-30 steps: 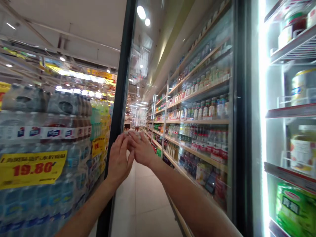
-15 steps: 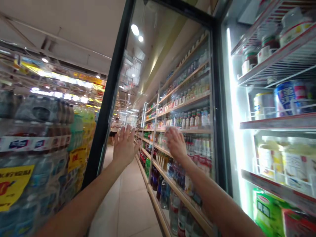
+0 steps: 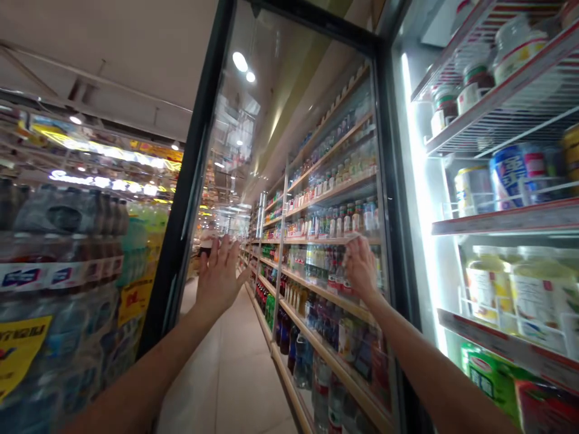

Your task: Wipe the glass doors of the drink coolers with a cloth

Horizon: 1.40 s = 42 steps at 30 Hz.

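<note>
A glass door (image 3: 280, 150) in a dark frame stands swung open in front of me, its pane between me and the aisle. My left hand (image 3: 219, 274) is raised flat against or very near the glass, fingers spread, holding nothing. Farther right, toward the hinge side, my right hand (image 3: 360, 268) is at the pane with its fingers bent and close together. A pale patch shows at those fingertips; whether it is a thin cloth or a reflection I cannot tell. Both forearms reach forward from the lower corners.
On the right is a lit refrigerator (image 3: 418, 199) with wire shelves of jars, cans, bottles and cartons. Stacked bottle packs (image 3: 58, 271) with yellow price signs stand on the left. Beyond the glass, drink shelves (image 3: 316, 286) line a tiled aisle (image 3: 239, 361).
My right hand has moved right across the glass, toward the hinge side. My left hand stays raised with fingers spread, slightly farther left in view. The view has shifted a little.
</note>
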Motion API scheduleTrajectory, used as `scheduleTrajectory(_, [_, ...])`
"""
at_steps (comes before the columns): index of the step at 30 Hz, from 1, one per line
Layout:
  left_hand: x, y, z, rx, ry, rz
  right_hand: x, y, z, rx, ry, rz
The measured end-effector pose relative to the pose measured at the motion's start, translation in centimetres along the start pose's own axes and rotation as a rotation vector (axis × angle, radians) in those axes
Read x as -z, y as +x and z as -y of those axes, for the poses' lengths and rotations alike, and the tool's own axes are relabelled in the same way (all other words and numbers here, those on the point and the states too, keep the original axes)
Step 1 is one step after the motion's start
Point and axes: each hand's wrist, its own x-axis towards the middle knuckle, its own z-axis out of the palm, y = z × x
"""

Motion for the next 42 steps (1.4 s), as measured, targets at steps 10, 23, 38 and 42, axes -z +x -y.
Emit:
scheduleTrajectory(10, [-1.7, -3.7, -5.5, -0.233, -0.07, 0.112, 1.0, -2.4, -4.6, -0.005, -0.055, 0.079])
scheduleTrajectory(23, [-3.4, -13.3, -11.3, -0.287, -0.137, 0.253, 2.2, -17.4, -4.4, -0.215, -0.054, 0.069])
scheduleTrajectory(38, [-4.2, -19.8, -11.1, -0.426, -0.105, 0.22, 2.8, -19.4, -0.1, -0.042, 0.034, 0.068])
scheduleTrajectory(42, [-4.0, -20.6, -10.8, -0.436, -0.098, 0.247, 4.5, -25.6, 3.4, 0.273, 0.09, 0.267])
